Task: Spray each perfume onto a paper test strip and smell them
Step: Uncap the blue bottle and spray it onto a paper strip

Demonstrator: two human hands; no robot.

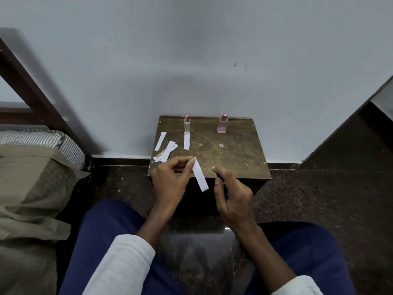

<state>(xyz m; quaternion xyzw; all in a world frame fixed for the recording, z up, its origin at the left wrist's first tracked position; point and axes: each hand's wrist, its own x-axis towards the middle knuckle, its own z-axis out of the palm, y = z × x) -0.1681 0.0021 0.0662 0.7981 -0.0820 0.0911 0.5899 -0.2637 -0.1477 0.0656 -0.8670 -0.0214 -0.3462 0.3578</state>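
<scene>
My left hand (170, 179) pinches the top of a white paper strip (201, 177), which hangs down and to the right over the front edge of the small brown table (238, 152). My right hand (231, 194) is wrapped around a small dark perfume bottle (222, 182), mostly hidden, with the index finger raised on top, just right of the strip. A clear bottle with a pink cap (187, 123) and a pink bottle (222, 123) stand at the back of the table. One strip (186, 142) lies before the clear bottle.
Several loose strips (167, 151) lie at the table's left, one (160, 141) apart from the pile. A small clear cap (221, 145) rests mid-table. A bed with a striped mattress (42, 143) is at the left, a wall behind, a dark panel (348, 133) at the right.
</scene>
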